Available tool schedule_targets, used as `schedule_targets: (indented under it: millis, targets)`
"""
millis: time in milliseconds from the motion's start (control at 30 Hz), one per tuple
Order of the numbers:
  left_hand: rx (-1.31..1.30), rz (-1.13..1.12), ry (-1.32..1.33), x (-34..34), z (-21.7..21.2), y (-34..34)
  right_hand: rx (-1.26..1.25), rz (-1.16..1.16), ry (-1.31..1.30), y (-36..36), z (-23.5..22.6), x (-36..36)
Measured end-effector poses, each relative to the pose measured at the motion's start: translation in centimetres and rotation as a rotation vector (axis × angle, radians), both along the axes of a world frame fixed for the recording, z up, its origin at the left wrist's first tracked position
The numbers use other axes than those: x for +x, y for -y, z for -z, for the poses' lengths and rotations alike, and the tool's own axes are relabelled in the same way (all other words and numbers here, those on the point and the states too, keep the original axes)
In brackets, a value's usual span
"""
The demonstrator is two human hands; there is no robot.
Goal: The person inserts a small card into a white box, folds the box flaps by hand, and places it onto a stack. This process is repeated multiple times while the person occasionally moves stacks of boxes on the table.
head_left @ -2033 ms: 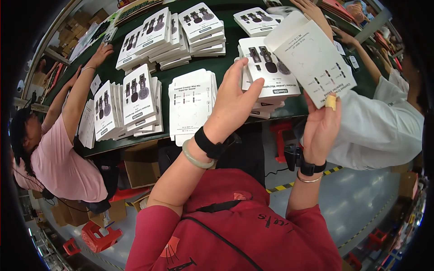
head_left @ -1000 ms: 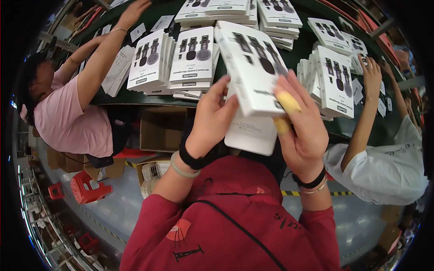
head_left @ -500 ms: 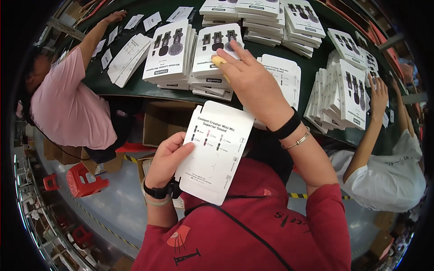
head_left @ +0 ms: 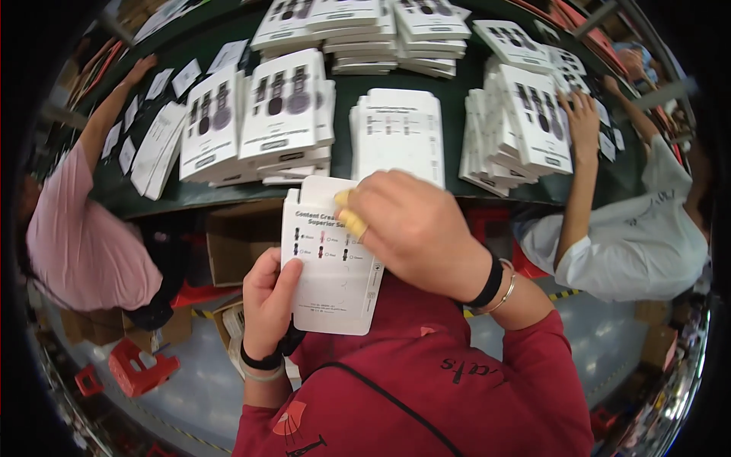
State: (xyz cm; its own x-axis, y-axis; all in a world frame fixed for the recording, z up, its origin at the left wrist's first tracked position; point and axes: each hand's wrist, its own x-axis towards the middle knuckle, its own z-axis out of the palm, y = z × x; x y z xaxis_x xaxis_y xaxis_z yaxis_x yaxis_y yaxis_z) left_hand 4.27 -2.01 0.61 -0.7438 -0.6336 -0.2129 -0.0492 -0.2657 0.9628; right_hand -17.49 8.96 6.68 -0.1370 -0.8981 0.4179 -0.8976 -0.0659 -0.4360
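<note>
Hands number two, left hand (head_left: pixel 266 308) pinching one white carton (head_left: pixel 329 297), right hand (head_left: pixel 422 232) half-curled over its upper part, hold unclear

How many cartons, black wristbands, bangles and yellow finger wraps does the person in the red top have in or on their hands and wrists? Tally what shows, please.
White printed carton, held in the left hand: 1
Black wristbands, one on each wrist: 2
Bangles, one on each wrist: 2
Yellow finger wraps, on the right hand: 2
Total: 7
</note>
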Motion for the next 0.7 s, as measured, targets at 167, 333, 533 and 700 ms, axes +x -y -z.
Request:
schedule_targets:
  millis: [167,333,533,700]
  targets:
    - [-0.273,0.007,-0.05,-1.8,0.8,-2.2,0.022,0.097,0.165,-3.2,0.8,1.5]
    - [-0.106,0.12,-0.147,-3.4,1.7,-3.9,0.055,0.167,0.443,-5.2,1.4,-0.3]
    - [0.591,0.508,-0.116,-2.7,2.5,-2.9,0.116,0.008,0.482,-7.2,1.2,-1.5]
    - [0.657,0.763,-0.095,-2.8,4.1,-2.6,0.129,-0.009,0.301,-8.1,-0.2,-1.0]
